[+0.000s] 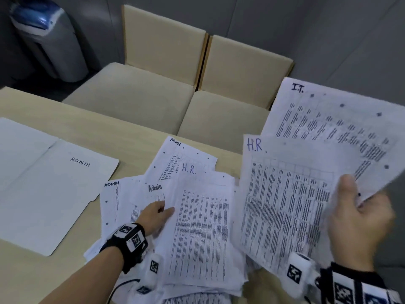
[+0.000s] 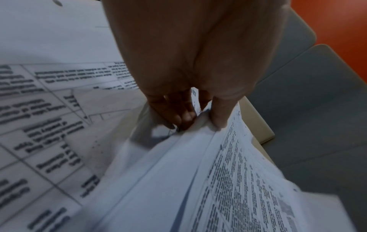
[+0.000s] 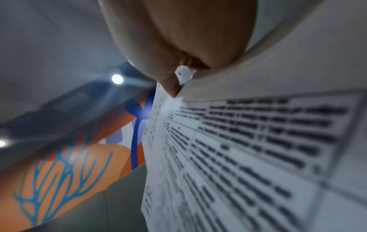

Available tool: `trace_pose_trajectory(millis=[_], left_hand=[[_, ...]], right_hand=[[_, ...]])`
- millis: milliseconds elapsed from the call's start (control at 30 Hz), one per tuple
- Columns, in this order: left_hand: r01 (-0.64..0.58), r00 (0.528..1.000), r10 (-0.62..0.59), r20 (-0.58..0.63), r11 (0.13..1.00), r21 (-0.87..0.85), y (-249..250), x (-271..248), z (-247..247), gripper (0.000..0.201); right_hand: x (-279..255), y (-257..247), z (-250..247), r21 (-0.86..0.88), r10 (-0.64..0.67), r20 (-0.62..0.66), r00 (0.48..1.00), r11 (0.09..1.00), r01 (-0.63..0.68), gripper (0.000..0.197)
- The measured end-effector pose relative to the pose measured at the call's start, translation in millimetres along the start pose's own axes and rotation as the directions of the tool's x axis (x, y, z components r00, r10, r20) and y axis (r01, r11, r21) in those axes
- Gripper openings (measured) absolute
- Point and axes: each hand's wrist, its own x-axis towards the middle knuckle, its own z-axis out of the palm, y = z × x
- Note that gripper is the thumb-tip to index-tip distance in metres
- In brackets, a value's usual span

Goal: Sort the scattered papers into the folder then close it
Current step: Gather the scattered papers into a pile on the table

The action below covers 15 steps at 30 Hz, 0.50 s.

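Note:
An open white folder (image 1: 50,183) marked ADMIN lies flat at the table's left. Beside it spreads a loose pile of printed sheets, some headed Admin (image 1: 153,189) and one headed H.R. (image 1: 201,227) on top. My left hand (image 1: 165,208) pinches the left edge of that H.R. sheet; in the left wrist view the thumb (image 2: 218,116) lies on top and the fingers curl under a few sheets. My right hand (image 1: 350,194) holds two sheets raised above the table's right, one headed H.R. (image 1: 285,194) and one headed I.T. (image 1: 328,119), thumb on the front.
Two beige chairs (image 1: 153,88) stand close behind the light wooden table (image 1: 65,277). A grey bin with a blue lid (image 1: 48,36) stands on the floor at the far left. More sheets hang over the table's near edge.

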Motion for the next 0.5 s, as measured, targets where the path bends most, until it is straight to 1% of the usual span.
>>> trace_pose_trajectory(millis=[33,100,133,167,200,233,267,300,367,400,433,467,500], left_hand=[[0.005,1.000,-0.005,-0.011,1.000,-0.027,1.4,-2.0,0.0,0.039],[0.009,1.000,-0.012,-0.029,0.996,-0.089,2.2,-3.9,-0.6,0.038],[0.003,1.000,-0.007,-0.031,0.994,-0.113,2.5,-4.8,-0.8,0.036],[0.008,1.000,-0.010,-0.021,0.991,-0.133,3.6,-5.0,-2.4,0.039],[0.036,0.999,-0.037,-0.007,0.986,-0.160,5.3,-4.7,-4.1,0.050],[0.098,0.995,-0.094,0.031,0.972,-0.214,5.2,-2.6,-4.8,0.062],[0.160,0.986,-0.141,0.084,0.943,-0.293,6.9,-3.0,-5.7,0.073],[0.206,0.976,-0.166,0.138,0.906,-0.370,7.3,-2.8,-7.1,0.083],[0.239,0.968,-0.162,0.192,0.831,-0.503,14.9,-3.5,-4.8,0.102],[0.243,0.968,-0.164,0.190,0.801,-0.547,18.7,-6.1,-5.7,0.105],[0.238,0.969,-0.154,0.191,0.778,-0.582,24.1,-10.2,-7.0,0.104],[0.231,0.972,-0.145,0.187,0.759,-0.609,28.2,-14.0,-7.1,0.096],[0.210,0.976,-0.131,0.172,0.754,-0.623,33.6,-21.7,-8.6,0.084]], right_hand=[[-4.5,-11.1,0.2,-0.004,-0.005,-0.012,1.000,1.000,0.004,0.025],[-12.9,-24.4,0.9,-0.019,-0.005,-0.002,1.000,1.000,0.005,0.039],[-18.8,-27.2,4.5,-0.043,-0.002,0.017,1.000,0.999,0.002,0.045],[-24.8,-28.3,11.1,-0.084,0.009,0.050,0.999,0.996,-0.005,0.045],[-32.2,-22.1,20.9,-0.128,0.038,0.110,0.993,0.991,-0.023,0.039],[-42.6,-12.5,33.7,-0.182,0.095,0.169,0.981,0.981,-0.064,0.035],[-54.5,3.2,46.3,-0.226,0.185,0.225,0.957,0.965,-0.134,0.036],[-70.0,22.6,57.9,-0.262,0.293,0.269,0.917,0.939,-0.224,0.037],[-97.7,62.7,75.3,-0.267,0.499,0.322,0.805,0.863,-0.428,0.039],[-112.0,78.5,82.9,-0.276,0.573,0.330,0.751,0.819,-0.503,0.040],[-125.1,90.4,87.0,-0.300,0.624,0.332,0.707,0.781,-0.548,0.040],[-134.6,93.8,90.7,-0.311,0.653,0.331,0.681,0.757,-0.575,0.042],[-142.4,97.2,92.6,-0.327,0.687,0.334,0.645,0.726,-0.605,0.044]])
